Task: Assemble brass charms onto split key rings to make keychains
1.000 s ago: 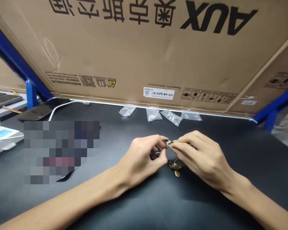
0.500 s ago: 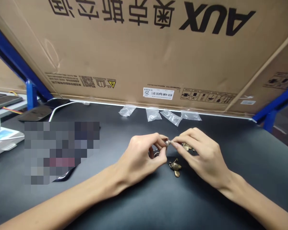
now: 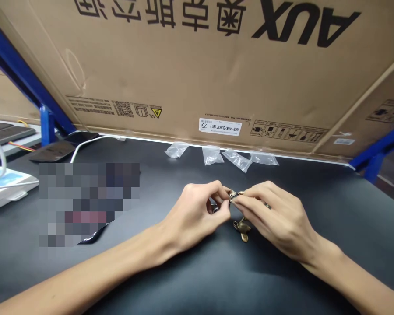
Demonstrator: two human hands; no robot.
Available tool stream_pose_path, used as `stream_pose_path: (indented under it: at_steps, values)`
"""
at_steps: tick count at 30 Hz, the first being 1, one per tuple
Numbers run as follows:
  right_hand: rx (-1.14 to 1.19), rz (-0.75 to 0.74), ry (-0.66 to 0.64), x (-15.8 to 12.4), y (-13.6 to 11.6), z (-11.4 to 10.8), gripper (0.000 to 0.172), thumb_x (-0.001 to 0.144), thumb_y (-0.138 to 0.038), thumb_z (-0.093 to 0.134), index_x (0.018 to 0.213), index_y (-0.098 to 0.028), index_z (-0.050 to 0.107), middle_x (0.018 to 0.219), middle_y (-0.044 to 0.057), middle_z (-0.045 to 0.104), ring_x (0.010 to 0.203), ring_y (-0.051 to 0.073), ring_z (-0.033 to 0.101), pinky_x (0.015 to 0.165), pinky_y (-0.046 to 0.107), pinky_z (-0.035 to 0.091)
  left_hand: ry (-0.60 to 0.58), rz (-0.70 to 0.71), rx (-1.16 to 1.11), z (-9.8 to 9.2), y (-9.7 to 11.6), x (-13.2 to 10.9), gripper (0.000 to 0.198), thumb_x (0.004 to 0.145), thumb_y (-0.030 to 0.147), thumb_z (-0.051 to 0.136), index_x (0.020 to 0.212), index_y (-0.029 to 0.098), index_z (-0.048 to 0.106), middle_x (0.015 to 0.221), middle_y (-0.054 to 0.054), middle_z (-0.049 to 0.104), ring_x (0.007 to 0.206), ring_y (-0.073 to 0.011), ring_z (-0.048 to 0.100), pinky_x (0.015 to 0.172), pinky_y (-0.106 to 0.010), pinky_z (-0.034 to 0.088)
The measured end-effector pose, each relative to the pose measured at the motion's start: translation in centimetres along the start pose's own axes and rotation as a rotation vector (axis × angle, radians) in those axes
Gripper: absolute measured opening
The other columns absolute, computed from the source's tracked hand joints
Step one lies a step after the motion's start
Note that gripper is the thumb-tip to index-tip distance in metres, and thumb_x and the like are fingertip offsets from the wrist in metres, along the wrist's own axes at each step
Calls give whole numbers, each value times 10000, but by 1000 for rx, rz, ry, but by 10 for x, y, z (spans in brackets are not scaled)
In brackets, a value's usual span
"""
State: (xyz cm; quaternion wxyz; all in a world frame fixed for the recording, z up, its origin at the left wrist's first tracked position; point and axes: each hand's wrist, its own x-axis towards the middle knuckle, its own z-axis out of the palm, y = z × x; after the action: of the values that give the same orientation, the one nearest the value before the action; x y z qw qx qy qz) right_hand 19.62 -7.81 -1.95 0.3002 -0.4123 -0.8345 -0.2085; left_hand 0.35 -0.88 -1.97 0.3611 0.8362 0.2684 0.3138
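Observation:
My left hand (image 3: 197, 212) and my right hand (image 3: 274, 214) meet above the dark tabletop (image 3: 282, 271). Their fingertips pinch a small metal ring or clasp (image 3: 233, 195) from both sides. A brass charm (image 3: 243, 229) on a short chain hangs or rests just below the fingers, touching the tabletop. A dark ring (image 3: 216, 210) shows inside the curl of my left fingers. My right fingers largely hide another brass piece (image 3: 267, 204).
Several small clear plastic bags (image 3: 238, 159) lie along the back of the table, below a large cardboard box (image 3: 197, 74) in a blue frame (image 3: 47, 124). A white cable (image 3: 92, 142), dark pads, and a white box (image 3: 6, 186) are at the left. A blurred patch covers part of the table.
The whole scene sits slightly further right in the view. My right fingers now cover more of the brass piece behind them, while both hands keep their pinch.

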Motion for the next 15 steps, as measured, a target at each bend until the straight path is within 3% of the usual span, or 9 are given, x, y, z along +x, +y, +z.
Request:
stream_pose_path:
  at_steps: [4,10,15]
  values:
    - [-105,-129,-12,-1,1,0,148,916,-74,579,983,-115,704,877,96,717,791,199,633,709,326,489,53,-193,-257,-4,3,4,130,888,263,591,806,170,633,873,-27,749,762,-154,673,691,-246,526]
    - [-66,127,-81,-5,19,4,155,955,-178,579,1031,-159,712,924,62,713,819,183,600,727,320,451,171,-232,-346,-10,-1,11,175,841,336,681,810,164,673,992,-67,771,938,-223,717,828,-301,560]
    - [-50,106,-257,-9,32,13,162,963,-245,583,1053,-198,709,945,50,688,864,196,572,774,343,417,153,-265,-361,-7,-2,11,137,836,299,675,817,165,700,1006,-63,772,925,-220,728,846,-302,566]
